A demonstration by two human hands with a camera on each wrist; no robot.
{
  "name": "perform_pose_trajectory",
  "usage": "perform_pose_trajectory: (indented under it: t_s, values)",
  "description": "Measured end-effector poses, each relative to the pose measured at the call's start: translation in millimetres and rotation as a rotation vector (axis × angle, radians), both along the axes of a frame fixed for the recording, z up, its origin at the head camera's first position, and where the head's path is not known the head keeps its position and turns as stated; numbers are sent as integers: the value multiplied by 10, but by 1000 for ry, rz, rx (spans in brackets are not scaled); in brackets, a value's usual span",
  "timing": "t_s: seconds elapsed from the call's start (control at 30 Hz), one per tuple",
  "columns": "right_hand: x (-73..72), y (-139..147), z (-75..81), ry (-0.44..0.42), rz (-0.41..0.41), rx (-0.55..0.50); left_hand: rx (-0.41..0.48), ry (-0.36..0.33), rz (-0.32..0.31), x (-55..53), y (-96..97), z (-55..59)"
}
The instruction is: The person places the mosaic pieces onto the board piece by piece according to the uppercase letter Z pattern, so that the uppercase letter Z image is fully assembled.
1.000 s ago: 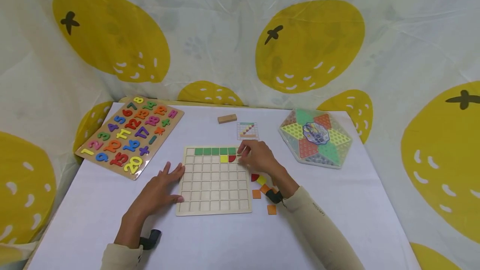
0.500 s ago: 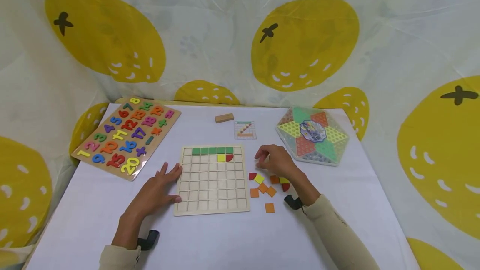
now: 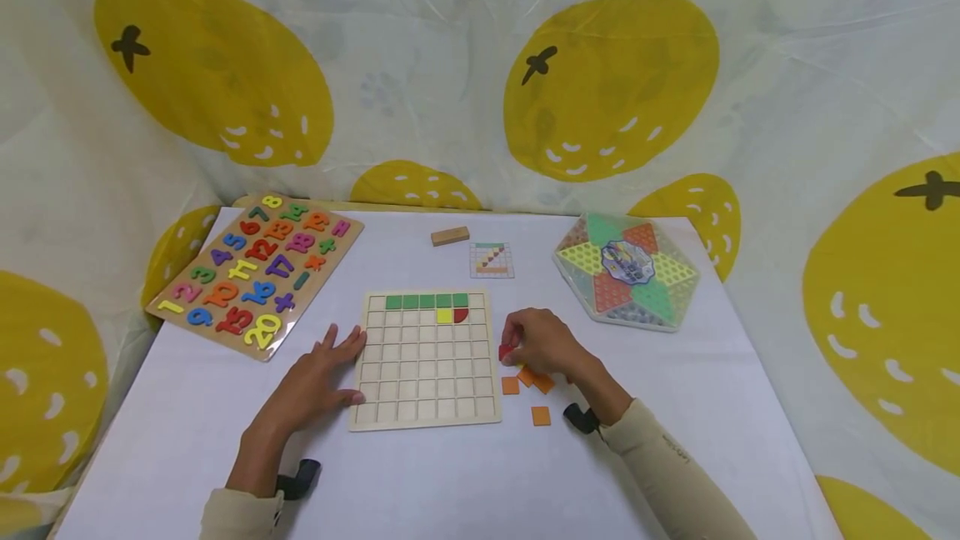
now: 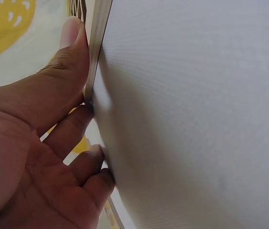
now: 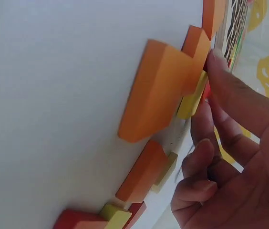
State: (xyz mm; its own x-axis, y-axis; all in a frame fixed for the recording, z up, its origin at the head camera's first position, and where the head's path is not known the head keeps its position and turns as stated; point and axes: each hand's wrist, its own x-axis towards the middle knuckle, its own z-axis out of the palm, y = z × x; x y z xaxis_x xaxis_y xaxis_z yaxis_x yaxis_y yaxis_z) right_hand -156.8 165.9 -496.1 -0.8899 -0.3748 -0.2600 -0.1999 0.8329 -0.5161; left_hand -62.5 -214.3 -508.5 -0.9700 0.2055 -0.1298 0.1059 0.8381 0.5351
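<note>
A square wooden grid board [image 3: 420,373] lies in the middle of the table. Its top row carries several green square tiles [image 3: 410,302]; below them sit a yellow tile [image 3: 445,315] and a red quarter-round tile [image 3: 461,316]. My left hand [image 3: 318,377] rests against the board's left edge with fingers spread, thumb touching the rim in the left wrist view. To the right of the board, my right hand [image 3: 543,342] pinches another red quarter-round tile [image 3: 506,351] between thumb and fingers. Loose orange tiles [image 5: 156,90] and a yellow tile [image 5: 191,98] lie by that hand, some hidden beneath it.
A pattern card [image 3: 491,260] and a small wooden block [image 3: 450,236] lie behind the board. At the left is a number puzzle board [image 3: 258,273]; a hexagonal game box [image 3: 626,273] stands at the back right. One orange tile [image 3: 541,416] lies apart, nearer the front.
My right hand has left the board's upper right corner, moved right, then come down to the loose tiles and taken hold of a red one. My left hand stays at the board.
</note>
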Motion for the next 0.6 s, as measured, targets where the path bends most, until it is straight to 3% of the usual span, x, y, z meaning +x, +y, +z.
perform_pose_trajectory:
  t_s: [0.27, 0.43, 0.6]
  values:
    - [-70, -29, 79, 14, -89, -111, 0, -13, 3, -16, 25, 3]
    - [-128, -180, 95, 87, -45, -193, -9, -9, 8, -10, 23, 7]
    - [-148, -467, 123, 81, 2, -195, -8, -12, 10, 1, 19, 5]
